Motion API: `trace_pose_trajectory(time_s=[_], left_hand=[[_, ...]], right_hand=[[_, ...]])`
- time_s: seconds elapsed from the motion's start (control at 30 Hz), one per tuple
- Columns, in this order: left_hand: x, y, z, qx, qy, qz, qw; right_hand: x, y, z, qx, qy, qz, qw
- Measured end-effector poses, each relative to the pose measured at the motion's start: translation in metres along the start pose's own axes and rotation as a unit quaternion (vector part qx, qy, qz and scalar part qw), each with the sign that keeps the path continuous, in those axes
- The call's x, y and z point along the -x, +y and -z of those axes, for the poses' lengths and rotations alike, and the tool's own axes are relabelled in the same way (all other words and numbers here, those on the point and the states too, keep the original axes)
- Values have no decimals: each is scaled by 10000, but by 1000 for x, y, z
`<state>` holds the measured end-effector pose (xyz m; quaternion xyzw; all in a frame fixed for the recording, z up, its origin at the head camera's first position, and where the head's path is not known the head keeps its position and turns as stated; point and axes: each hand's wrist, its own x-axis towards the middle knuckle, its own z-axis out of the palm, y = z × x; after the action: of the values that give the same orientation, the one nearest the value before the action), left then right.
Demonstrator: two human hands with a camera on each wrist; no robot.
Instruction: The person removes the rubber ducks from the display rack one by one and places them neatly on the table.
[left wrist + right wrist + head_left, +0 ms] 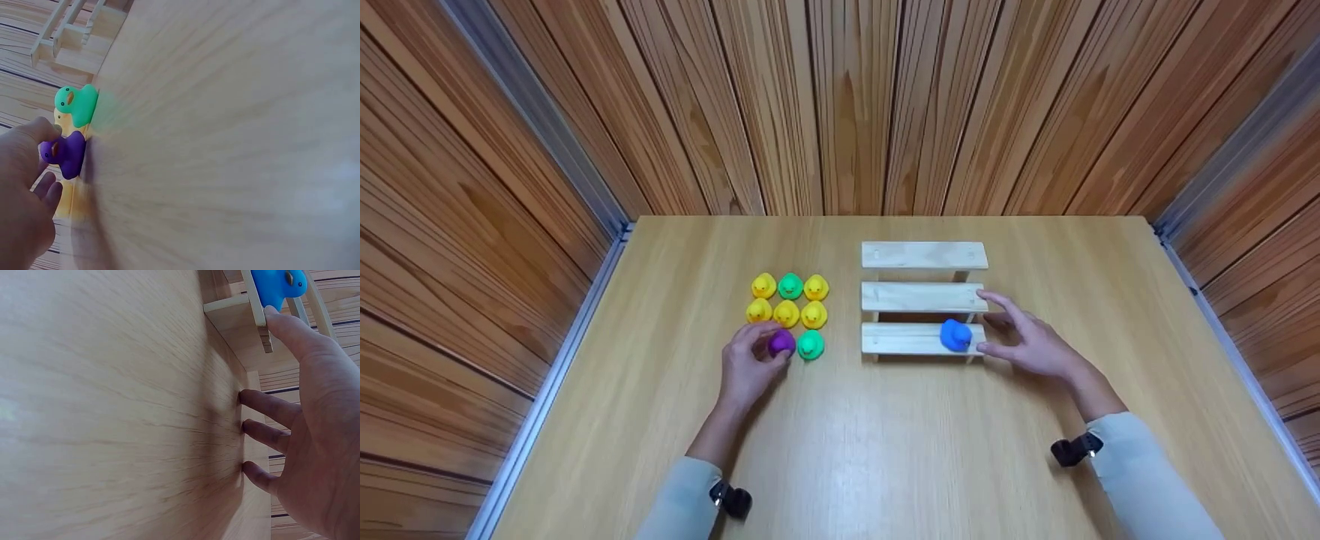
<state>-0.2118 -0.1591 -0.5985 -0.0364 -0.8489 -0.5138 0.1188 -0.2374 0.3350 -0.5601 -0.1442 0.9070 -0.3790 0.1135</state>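
My left hand pinches a purple rubber duck between thumb and fingers at the front of a group of ducks. In the left wrist view that purple duck sits upright, low at the tabletop. Beside it stands a green duck. My right hand is at the right end of a three-step wooden rack, fingers spread. Its thumb touches the end of the lowest step, close to a blue duck on that step. In the right wrist view the other fingers extend beside the rack, holding nothing.
Behind the purple duck are rows of yellow ducks and another green duck. The rack's top step is toward the back of the table. Wooden plank walls enclose the back and sides.
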Motion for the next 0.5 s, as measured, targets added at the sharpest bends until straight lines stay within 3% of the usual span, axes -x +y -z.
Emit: trace_pose_trajectory(time_s=[0.23, 0.5], left_hand=[[-2, 12, 0, -35, -32, -263, 9996], [-4, 29, -5, -29, -97, -260, 9996]], right_hand=[[-1, 0, 0, 20, 39, 59, 10000], [1, 0, 0, 8, 7, 6, 10000]])
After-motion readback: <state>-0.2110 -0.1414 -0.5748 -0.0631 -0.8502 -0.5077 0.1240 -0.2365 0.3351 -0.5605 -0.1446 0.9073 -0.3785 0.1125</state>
